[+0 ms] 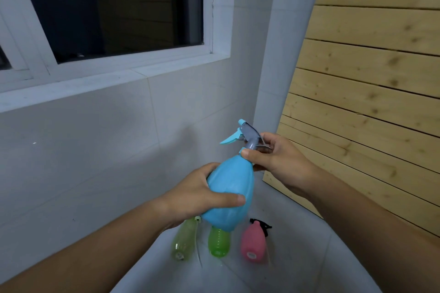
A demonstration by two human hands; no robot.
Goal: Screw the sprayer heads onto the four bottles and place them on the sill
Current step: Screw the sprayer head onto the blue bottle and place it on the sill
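Note:
My left hand (197, 195) grips the round body of a light blue bottle (229, 188), held tilted in mid air. My right hand (273, 154) pinches the collar of its blue and grey sprayer head (247, 135), which sits on the bottle's neck. On the floor below lie a pale yellow-green bottle (184, 239), a bright green bottle (217, 242) and a pink bottle (252, 244) with a black sprayer head (262, 225) at its neck. The white window sill (78, 88) runs along the upper left.
A dark window (114, 7) sits above the sill in the white tiled wall. A wooden slatted panel (371, 93) leans against the wall at the right. The floor is pale grey tile (297, 257).

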